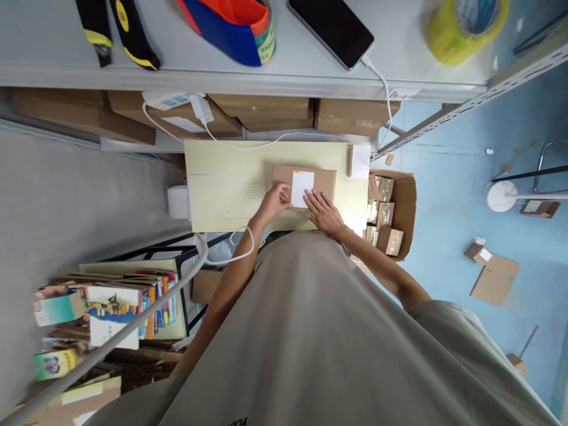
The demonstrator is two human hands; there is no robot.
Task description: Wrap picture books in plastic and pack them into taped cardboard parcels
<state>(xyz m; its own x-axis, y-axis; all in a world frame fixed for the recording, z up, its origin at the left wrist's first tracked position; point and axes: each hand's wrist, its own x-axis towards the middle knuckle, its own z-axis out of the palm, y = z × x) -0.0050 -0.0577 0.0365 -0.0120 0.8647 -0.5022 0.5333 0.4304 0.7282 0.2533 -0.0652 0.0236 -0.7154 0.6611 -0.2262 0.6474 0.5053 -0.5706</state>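
Note:
A flat brown cardboard box (pixel 283 176) lies on a pale yellow-green table (pixel 222 189), and a white label (pixel 302 187) sits on its top. My left hand (pixel 274 201) rests at the box's near left edge, fingers curled beside the label. My right hand (pixel 323 212) lies flat with fingers stretched out, pressing on the label's right side and the box top.
A carton of small brown boxes (pixel 390 216) stands right of the table. A stack of white labels (pixel 359 161) lies at the table's far right corner. A shelf above holds a phone (pixel 331 26), tape rolls (pixel 465 26) and a charging cable. Books (pixel 110 310) sit at lower left.

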